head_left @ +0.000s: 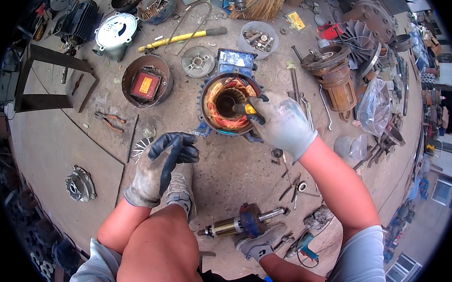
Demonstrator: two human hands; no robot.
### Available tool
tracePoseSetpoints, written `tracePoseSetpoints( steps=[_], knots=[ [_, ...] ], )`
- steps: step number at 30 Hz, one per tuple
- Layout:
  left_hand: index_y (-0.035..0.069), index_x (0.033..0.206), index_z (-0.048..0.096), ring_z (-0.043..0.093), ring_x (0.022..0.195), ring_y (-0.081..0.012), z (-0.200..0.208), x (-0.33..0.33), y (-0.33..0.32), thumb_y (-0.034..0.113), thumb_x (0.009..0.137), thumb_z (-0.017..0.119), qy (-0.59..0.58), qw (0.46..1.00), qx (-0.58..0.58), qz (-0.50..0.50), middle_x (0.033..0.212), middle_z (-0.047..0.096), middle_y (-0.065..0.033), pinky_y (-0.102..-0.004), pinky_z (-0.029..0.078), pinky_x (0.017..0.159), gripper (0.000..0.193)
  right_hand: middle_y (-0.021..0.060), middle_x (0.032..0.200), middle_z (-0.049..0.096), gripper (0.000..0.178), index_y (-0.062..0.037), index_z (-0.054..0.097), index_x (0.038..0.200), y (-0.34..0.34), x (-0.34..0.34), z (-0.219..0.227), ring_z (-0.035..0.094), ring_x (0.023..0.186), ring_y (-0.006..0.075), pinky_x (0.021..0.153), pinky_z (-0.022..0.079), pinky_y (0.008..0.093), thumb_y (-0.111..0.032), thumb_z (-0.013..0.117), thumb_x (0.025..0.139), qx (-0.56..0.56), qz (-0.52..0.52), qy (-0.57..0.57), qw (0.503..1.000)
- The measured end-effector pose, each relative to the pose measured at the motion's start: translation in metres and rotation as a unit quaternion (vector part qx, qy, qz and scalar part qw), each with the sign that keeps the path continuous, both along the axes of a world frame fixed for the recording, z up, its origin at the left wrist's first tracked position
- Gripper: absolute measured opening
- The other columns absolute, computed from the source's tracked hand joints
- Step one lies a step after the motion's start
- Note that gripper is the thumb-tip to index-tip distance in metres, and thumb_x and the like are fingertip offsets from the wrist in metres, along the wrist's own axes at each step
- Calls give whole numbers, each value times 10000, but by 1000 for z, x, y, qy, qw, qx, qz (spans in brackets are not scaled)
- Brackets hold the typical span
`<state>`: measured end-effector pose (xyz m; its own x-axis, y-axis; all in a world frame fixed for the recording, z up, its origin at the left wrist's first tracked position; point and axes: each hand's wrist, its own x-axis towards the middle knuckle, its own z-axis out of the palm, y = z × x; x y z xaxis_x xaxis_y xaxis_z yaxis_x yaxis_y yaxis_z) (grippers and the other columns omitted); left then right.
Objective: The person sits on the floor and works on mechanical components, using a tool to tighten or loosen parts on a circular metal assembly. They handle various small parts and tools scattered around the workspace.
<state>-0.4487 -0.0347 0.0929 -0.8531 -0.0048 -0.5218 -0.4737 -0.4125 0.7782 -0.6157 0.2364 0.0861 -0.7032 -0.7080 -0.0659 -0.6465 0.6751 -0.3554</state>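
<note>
In front of me stands an electric motor housing (203, 105) in blue, its open end up. Inside it shows a ring of copper-orange windings (218, 121) around a dark bore. My right hand (283, 119), in a grey-white glove with dark fingertips, reaches over the housing's right rim. It is closed on a yellow-and-black tool handle (249, 109); the working end of this tool cannot be made out. My left hand (162, 163), gloved alike, hovers above my left shoe with loosely bent fingers, and nothing shows in it. A rotor with a shaft (227, 227) lies between my feet.
A rusty pan (127, 94) with a red box stands left of the housing; a white tub of bolts (259, 39) stands behind. Pliers (111, 121) lie at left, wrenches (308, 110) at right. A heat-gun-shaped teal tool (307, 246) and a rusty cylindrical casting (337, 88) are at right.
</note>
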Motion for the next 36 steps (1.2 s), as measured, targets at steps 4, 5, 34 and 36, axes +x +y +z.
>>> tracePoseSetpoints(
  steps=[4,5,34,36],
  knots=[
    [-68,1269,617,694,961,-201,1,-1,0,290,1137,477,3,1000,-13,-3,1040,712,-133,-334,549,920,407,177,1098,680,340,-53,700,1193,-12,-9,-1,680,1045,369,900,552,484,-210,691,892,38,-3,-30,999],
    [-68,1270,617,694,960,-201,0,-1,0,290,1137,477,1,1000,-11,-1,1040,712,-133,-334,549,920,406,176,1103,681,337,-53,702,1191,-14,-12,-4,681,1049,367,903,554,481,-209,690,892,42,1,-32,999],
    [-69,1287,600,695,980,-212,-5,-3,-3,303,1138,473,5,1000,-6,-10,1062,710,-145,-350,551,942,420,183,1146,696,293,-44,737,1143,-34,-26,-1,696,1082,352,941,559,457,-146,653,882,124,12,-27,992],
    [-68,1289,599,696,980,-213,-4,-4,-2,305,1139,472,4,1000,-9,-12,1063,711,-147,-350,553,942,422,188,1154,690,314,-47,731,1165,-32,-25,-6,691,1087,357,946,556,460,-166,663,882,113,-5,-34,993]
  ],
)
